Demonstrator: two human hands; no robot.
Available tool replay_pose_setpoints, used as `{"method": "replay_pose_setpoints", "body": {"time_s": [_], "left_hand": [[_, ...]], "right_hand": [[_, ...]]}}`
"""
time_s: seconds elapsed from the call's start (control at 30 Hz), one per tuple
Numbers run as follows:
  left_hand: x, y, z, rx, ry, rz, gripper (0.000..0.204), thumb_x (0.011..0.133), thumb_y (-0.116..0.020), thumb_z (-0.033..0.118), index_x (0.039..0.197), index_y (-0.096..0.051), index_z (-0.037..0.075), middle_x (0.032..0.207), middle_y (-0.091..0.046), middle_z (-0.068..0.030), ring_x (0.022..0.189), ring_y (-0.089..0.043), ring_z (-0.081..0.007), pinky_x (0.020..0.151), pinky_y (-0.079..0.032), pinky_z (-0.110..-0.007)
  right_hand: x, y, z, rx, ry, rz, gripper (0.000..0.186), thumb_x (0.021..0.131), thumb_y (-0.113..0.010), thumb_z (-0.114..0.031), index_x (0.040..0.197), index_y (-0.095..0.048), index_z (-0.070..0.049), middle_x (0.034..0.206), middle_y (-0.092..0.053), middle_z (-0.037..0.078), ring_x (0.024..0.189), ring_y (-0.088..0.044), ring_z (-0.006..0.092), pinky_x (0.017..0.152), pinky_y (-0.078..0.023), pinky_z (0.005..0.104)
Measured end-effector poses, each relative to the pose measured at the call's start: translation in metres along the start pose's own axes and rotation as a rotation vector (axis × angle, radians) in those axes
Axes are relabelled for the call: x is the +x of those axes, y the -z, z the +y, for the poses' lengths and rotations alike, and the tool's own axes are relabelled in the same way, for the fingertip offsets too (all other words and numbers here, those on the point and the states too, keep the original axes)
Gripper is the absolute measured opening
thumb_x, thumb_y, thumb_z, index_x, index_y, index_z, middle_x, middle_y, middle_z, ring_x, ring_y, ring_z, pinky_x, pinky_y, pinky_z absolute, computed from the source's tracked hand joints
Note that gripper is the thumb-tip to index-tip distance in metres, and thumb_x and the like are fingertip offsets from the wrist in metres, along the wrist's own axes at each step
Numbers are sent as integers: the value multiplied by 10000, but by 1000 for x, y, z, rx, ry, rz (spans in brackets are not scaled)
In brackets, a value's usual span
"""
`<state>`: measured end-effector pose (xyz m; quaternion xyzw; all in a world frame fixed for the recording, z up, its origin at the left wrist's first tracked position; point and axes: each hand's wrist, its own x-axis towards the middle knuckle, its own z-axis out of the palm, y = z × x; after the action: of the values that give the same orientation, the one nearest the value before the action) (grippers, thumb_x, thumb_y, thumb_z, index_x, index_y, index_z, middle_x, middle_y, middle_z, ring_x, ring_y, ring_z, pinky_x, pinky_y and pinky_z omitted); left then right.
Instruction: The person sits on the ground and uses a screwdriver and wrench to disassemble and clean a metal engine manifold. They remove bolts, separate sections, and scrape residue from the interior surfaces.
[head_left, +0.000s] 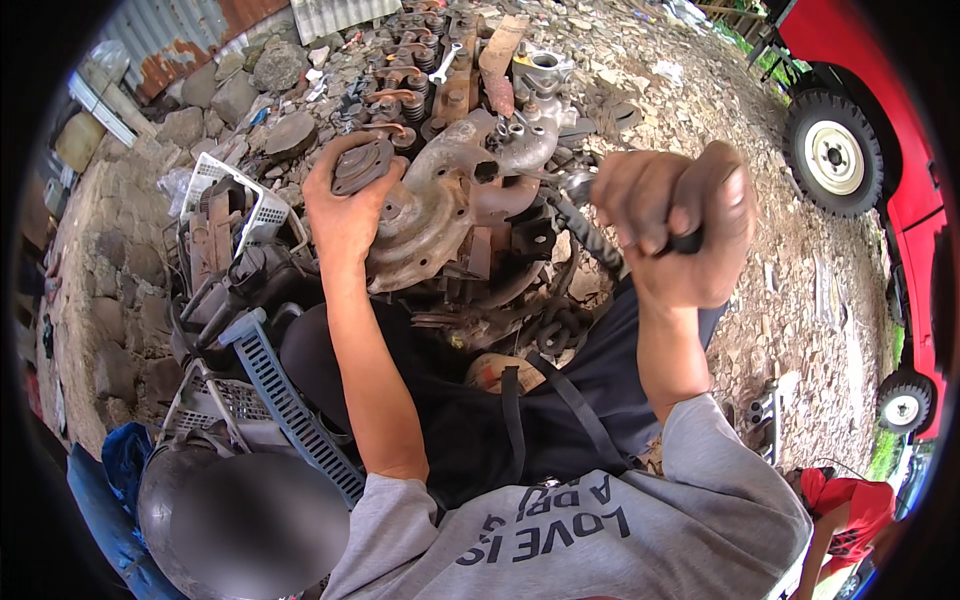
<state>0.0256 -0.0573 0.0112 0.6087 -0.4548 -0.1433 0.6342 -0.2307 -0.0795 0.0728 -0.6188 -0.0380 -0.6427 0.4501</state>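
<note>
My left hand (342, 205) curls around a round, rusty metal flange (362, 166) at the front left of a greasy engine (425, 215). Up at the right, my right hand (680, 225) makes a fist around a dark handle (688, 242). That hand is somewhat blurred, and I cannot make out the rest of the tool. Coil springs and rocker arms (405, 100) run along the engine's far side. A combination wrench (446, 63) lies on top of it, with a rusty, flat strip of metal (497, 65) nearby.
Left of the engine stand a white plastic basket (268, 215) with metal parts and a blue-grey slatted crate (290, 400). Large stones (280, 65) lie at the far left. A red vehicle (915, 200) with a black tyre (835, 153) stands on the right. Another person (850, 520) is at lower right.
</note>
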Motion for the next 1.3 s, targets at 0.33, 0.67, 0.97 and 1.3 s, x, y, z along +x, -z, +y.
{"method": "replay_pose_setpoints", "body": {"time_s": [0.33,0.67,0.97,1.3], "left_hand": [[-20,-10,7,136,-137,12,465,708,-852,71,1099,-604,27,983,-672,-82,878,-668,-152,831,-523,-289],[-40,-13,8,341,-466,93,529,682,-878,76,1119,-582,29,1030,-664,-110,896,-674,-210,828,-531,-318],[-48,4,37,418,-958,107,425,657,-858,22,1032,-660,21,867,-694,-149,733,-702,-265,711,-568,-355],[-28,-2,8,551,-1087,-28,434,566,-756,74,1000,-751,67,874,-667,-126,765,-687,-292,690,-580,-385]], "right_hand": [[-1,27,28,-113,-106,-83,428,1070,-362,-294,704,-433,-83,489,-430,52,438,-440,159,500,-449,344],[-31,103,60,-158,-423,349,419,1049,-446,-301,706,-409,-62,514,-401,74,458,-409,181,513,-415,346],[-27,102,51,-189,-364,302,417,1057,-446,-276,708,-416,-50,527,-427,82,473,-411,166,519,-413,331],[-42,91,74,-411,-359,197,383,1040,-532,-218,712,-525,-20,565,-515,9,511,-466,73,496,-372,258]]}}
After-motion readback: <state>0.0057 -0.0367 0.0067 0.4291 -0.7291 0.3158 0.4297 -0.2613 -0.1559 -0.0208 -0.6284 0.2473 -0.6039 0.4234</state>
